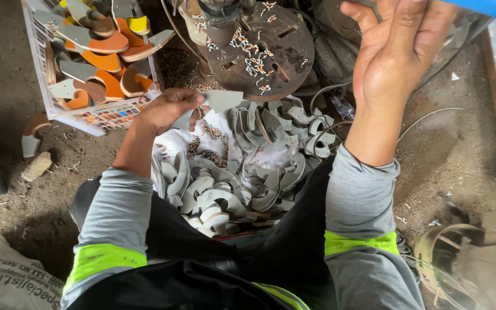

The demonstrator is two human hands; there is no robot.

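My left hand pinches a flat grey curved piece just below the round metal table of a drill press. My right hand is raised at the upper right, fingers curled around a handle that is mostly hidden; a blue part shows at the top edge. Between my knees lies a heap of several grey curved pieces on a white cloth strewn with shavings.
A white plastic crate at the upper left holds several orange-and-grey curved pieces. One loose piece lies on the dirt floor beside it. A printed sack lies at the lower left, a rusty round part at the lower right.
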